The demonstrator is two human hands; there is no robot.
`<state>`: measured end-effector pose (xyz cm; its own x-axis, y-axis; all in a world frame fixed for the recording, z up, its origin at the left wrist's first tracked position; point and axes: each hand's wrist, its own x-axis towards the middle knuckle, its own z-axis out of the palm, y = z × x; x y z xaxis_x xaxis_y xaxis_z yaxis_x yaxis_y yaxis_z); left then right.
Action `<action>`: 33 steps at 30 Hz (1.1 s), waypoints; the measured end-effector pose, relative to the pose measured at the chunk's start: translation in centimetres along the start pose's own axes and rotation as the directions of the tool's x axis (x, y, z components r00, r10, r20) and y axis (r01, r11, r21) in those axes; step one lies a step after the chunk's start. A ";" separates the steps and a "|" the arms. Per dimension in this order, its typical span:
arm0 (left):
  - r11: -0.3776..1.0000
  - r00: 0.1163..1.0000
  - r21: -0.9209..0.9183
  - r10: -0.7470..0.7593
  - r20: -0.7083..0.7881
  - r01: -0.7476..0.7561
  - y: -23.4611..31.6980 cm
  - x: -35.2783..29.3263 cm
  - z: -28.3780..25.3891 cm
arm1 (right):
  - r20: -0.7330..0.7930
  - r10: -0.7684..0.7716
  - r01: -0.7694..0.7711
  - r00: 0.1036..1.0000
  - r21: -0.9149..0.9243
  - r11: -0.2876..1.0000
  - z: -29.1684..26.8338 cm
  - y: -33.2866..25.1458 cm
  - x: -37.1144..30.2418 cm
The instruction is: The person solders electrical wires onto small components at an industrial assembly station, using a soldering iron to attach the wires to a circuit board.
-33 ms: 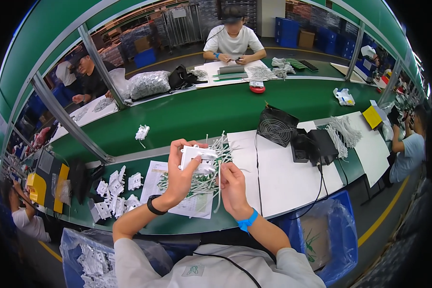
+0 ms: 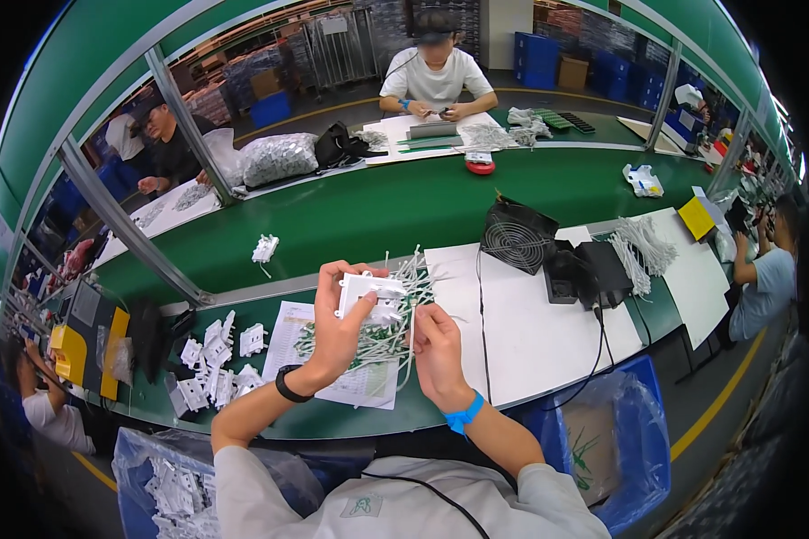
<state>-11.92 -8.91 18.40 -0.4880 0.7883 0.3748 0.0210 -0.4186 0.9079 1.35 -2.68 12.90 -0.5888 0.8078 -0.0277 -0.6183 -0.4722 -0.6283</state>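
My left hand (image 2: 336,325) is closed around a white plastic housing (image 2: 356,289), with the thumb pressed across its face. Close to the housing's right side, my right hand (image 2: 440,350) pinches a thin white wire (image 2: 413,334) between thumb and fingertips. Whether that wire is joined to the housing cannot be made out. Beneath and behind the hands lies a heap of white wires with green ends (image 2: 382,352), partly on a printed paper sheet (image 2: 360,392). Several loose white housings (image 2: 217,352) are piled on the green bench left of my left forearm.
A black fan (image 2: 518,238) and black box (image 2: 604,272) stand on white boards to the right, near a wire bundle (image 2: 643,251). Lined blue bins (image 2: 653,404) flank me below the bench. One housing (image 2: 265,250) lies on the green belt. People work opposite and at both sides.
The white wire at my right hand has shifted very slightly. Both hands otherwise keep their places.
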 end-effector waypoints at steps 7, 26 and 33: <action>1.000 1.000 -0.010 -0.004 -0.004 0.004 -0.7 -0.7 0.9 | -0.035 -0.011 0.011 0.999 -0.007 1.000 -0.2 0.6 -0.1; 0.964 0.900 0.155 -0.258 0.350 0.216 -1.5 0.0 -0.4 | 0.354 -0.003 0.264 0.935 -0.692 0.673 -4.6 -6.0 1.0; 0.818 0.734 0.496 -0.524 0.432 0.292 -3.0 0.4 1.2 | 0.385 0.032 0.322 0.923 -0.812 0.488 -5.2 -7.0 0.4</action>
<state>-11.13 -6.74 16.04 0.0076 0.9928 -0.1194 0.3080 0.1113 0.9449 8.10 2.78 13.26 -0.7630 0.5946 0.2536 -0.0683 0.3160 -0.9463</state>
